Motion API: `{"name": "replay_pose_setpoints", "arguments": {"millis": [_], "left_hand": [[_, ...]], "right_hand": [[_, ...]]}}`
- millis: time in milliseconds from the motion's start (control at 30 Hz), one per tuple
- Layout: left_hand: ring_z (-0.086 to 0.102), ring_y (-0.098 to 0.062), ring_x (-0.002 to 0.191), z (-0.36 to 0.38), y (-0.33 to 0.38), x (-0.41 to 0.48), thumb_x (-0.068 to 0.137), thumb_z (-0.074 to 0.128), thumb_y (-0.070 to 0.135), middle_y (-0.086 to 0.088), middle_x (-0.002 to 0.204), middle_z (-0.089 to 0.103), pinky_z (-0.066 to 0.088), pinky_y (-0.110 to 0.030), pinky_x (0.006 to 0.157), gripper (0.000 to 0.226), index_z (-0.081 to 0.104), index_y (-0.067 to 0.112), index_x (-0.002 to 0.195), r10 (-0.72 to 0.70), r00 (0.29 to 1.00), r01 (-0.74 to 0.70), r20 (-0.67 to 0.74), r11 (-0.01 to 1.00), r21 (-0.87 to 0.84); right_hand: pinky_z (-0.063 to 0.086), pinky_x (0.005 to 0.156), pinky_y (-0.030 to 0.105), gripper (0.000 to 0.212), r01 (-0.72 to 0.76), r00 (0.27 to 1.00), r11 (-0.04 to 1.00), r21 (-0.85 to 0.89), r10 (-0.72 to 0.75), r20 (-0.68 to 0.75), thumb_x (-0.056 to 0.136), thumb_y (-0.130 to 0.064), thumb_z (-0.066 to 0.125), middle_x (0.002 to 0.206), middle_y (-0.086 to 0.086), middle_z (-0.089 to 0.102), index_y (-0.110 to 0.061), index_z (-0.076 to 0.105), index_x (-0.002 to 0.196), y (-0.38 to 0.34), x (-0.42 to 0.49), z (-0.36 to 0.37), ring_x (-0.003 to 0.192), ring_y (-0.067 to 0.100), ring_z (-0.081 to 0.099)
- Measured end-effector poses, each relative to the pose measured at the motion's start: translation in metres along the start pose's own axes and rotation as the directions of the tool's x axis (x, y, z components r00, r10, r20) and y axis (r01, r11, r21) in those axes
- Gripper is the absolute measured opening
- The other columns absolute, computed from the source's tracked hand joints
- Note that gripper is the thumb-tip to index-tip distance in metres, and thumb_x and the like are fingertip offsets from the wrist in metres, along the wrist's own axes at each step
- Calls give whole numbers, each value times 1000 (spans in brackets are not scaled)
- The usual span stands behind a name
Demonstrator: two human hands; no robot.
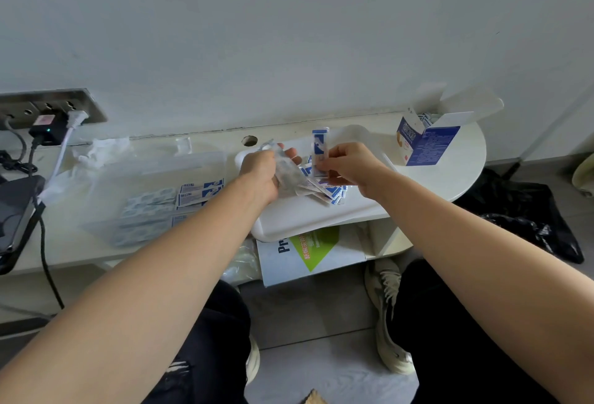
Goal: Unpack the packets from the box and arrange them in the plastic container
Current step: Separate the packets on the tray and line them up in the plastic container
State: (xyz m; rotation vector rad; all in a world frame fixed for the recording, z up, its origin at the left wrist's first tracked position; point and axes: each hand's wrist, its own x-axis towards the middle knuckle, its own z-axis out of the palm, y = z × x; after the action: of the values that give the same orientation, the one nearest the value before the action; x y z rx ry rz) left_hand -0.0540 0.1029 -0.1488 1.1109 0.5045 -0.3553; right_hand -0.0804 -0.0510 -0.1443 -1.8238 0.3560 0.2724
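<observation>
Pinching one blue-and-white packet (319, 149) by its lower end, the right hand (350, 162) holds it upright above the loose pile of packets (324, 191) on the white tray (299, 223); thumb and fingertips are closed on the strip. The left hand (260, 172) is curled round a crumpled clear wrapper (287, 173), just beside the pile. The held packet's long axis stands near vertical, its free end pointing up toward the wall and its printed face toward the camera. The arranged packets (201, 191) lie flat in the plastic container (106, 210), to the left on the bench (459, 175), with their long axes running roughly left to right. To do the step well, the person would likely turn the held packet a quarter turn so that it lies level, carry it left past the tray's edge, and lay it flush beside those rows, face up and the same way round. Dropping the wrapper first would free the left hand to steady the stack. The open box (424, 146) stands well apart at the right.
</observation>
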Motion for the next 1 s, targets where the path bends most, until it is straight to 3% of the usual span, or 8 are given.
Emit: {"name": "replay_pose_setpoints", "arguments": {"millis": [167,333,433,533,633,700,800,1000], "left_hand": [[54,-24,61,-8,2,4,101,31,9,-7,69,49,53,-37,66,26,53,8,87,-27,999,27,-46,1000,0],[56,-20,65,-5,0,-4,102,32,9,-7,74,56,51,-33,67,29,54,11,84,-26,1000,26,12,999,23],[57,-18,76,-5,1,-8,102,37,14,-6,86,65,50,-30,66,27,58,16,85,-41,997,39,67,999,36],[60,-15,75,-5,1,-16,100,42,18,-1,91,64,48,-27,59,23,61,22,87,-48,989,37,142,996,80],[57,-14,77,-12,1,-18,96,47,14,0,87,62,44,-25,66,22,66,21,87,32,978,-81,204,969,233],[54,-16,78,-26,1,-16,90,53,11,0,85,63,40,-28,67,16,69,11,90,241,934,-354,265,726,590],[61,-22,83,-47,-2,-17,83,63,11,-2,91,69,45,-30,69,15,71,10,96,306,836,-504,456,100,858],[58,-24,100,-46,-16,-29,88,57,14,-8,108,62,36,-23,73,22,70,17,105,246,825,-437,509,-293,850]], "right_hand": [[50,52,21,5,-72,981,894,-443,143,130,81,-3,66,83,16,67,-4,68,85,9,-5,-10,59,16,57],[44,52,22,10,65,992,652,-756,-122,-19,82,-22,66,79,3,65,-13,69,84,2,-6,-8,66,16,58],[47,70,26,27,220,967,735,-641,-252,44,85,-38,66,91,-3,61,-15,69,98,-4,-7,0,84,14,57],[46,70,23,20,209,973,919,-334,-160,168,84,-29,70,85,-2,66,-15,69,98,-8,-13,14,73,9,56],[41,60,22,9,283,959,850,-445,-239,153,80,-15,68,72,-1,62,-10,71,86,-6,-10,19,65,11,51],[43,59,26,7,341,939,715,-610,-291,184,78,-14,65,76,1,66,-9,70,82,-3,-10,17,66,13,53],[48,68,33,8,413,906,465,-783,-300,299,75,-15,62,81,4,68,-9,67,78,6,-13,16,74,20,57],[39,65,26,4,440,894,350,-827,-259,366,77,-19,63,77,-6,55,-22,60,77,11,-23,25,78,16,50]]}}
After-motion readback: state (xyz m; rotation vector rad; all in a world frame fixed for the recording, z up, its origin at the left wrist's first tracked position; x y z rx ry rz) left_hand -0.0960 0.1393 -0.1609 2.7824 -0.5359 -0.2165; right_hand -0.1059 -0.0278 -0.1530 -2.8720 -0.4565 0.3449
